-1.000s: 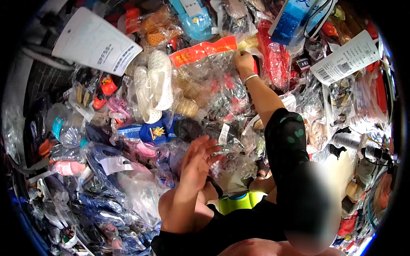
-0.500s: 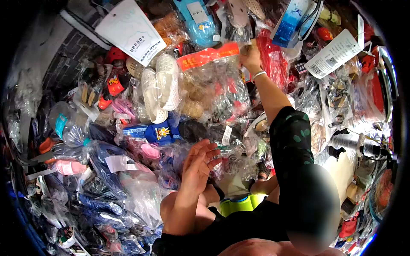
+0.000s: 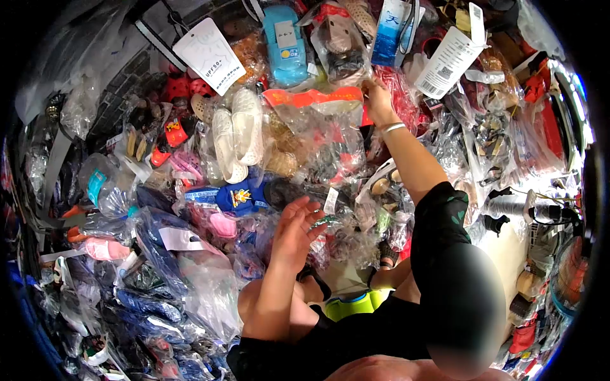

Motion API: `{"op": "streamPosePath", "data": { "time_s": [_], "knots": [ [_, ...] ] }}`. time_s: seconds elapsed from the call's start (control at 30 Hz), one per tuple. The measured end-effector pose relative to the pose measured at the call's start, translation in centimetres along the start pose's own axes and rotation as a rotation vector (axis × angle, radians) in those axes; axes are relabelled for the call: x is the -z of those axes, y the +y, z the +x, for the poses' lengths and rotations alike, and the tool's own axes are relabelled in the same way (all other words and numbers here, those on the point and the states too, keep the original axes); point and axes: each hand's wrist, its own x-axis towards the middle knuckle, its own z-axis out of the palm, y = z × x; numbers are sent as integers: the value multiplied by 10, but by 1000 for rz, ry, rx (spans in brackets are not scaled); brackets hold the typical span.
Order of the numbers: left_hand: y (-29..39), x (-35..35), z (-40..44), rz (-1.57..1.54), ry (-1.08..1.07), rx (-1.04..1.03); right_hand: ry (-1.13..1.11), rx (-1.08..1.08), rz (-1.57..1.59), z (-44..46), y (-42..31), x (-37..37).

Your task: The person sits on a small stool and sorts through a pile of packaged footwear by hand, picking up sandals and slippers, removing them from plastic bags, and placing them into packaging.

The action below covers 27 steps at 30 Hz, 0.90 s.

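Note:
My right hand [image 3: 380,105] reaches forward, fingers closed at the right corner of a clear plastic bag [image 3: 324,143] with an orange top strip [image 3: 311,96]. Red patches show through the plastic, but its contents cannot be made out. To the left of this bag lie white perforated clogs [image 3: 246,130]. My left hand [image 3: 293,228] is raised over wrapped goods, palm up and holding nothing, its slightly bent fingers apart. Just left of it are a blue piece with a cartoon figure [image 3: 241,197] and a pink shoe [image 3: 223,225] in plastic.
Bagged footwear is heaped all around. Blue slippers [image 3: 286,47] lie at the back. White tags [image 3: 208,56] and a barcode tag [image 3: 450,62] hang in the upper view. A fan [image 3: 569,276] stands at the right, and a yellow-green seat [image 3: 356,305] is below me.
The bag's orange strip has shifted slightly down and flattened, with my right hand moving down alongside it. My left hand stays nearly in place. The view has tilted a little, shifting the hanging tags.

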Motion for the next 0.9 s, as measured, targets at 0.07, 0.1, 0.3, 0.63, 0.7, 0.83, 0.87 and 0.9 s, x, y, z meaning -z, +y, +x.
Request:
{"op": "streamPosePath", "data": {
  "time_s": [0.07,0.1,0.3,0.63,0.7,0.83,0.87,0.9],
  "knots": [
    [-2,2,-1,-1,-4,-4,51,-5,85,-7,-15,-1],
    [-2,2,-2,-2,-10,-10,71,-36,128,-11,-23,-3],
    [-3,1,-1,-15,-11,-2,141,-315,264,-7,-19,-9],
    [4,4,10,-11,-12,-41,58,-212,131,-28,6,21],
    [4,5,13,9,-3,-27,-20,-166,127,-62,-11,38],
    [2,16,31,189,18,-65,-102,-206,75,-150,-44,86],
    [-1,18,36,313,70,-97,-122,-233,45,-172,-48,101],
    [-3,17,40,439,93,-140,-110,-237,41,-199,-57,108]
  ]
}}
